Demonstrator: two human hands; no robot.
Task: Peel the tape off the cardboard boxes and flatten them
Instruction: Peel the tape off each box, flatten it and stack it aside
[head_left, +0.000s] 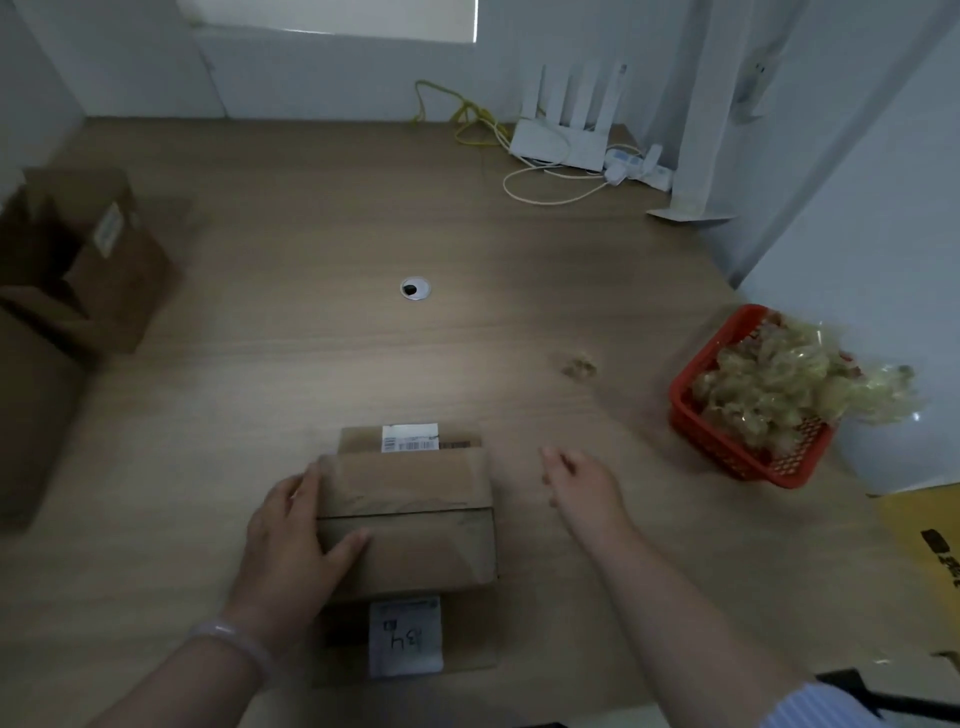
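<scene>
Small box (426, 545): one, on the table (363, 338), close to the person.
Left hand (285, 540): grips the small box's left side, thumb on top, I think to stop it sliding.
Right hand (582, 488): just right of the small box, fingers loose, holding nothing. It looks ready to pick at tape.
White labels (410, 438): two, one on the small box's far flap and one on its near flap.
Red basket (748, 457): one, well right of the small box, stuffed with peeled tape (779, 379) — a scrap bin, I guess.
Tape ball (579, 365): one, between the small box and the basket.
Big boxes (109, 260): far left of the small box, open — too dim to count, maybe two.
</scene>
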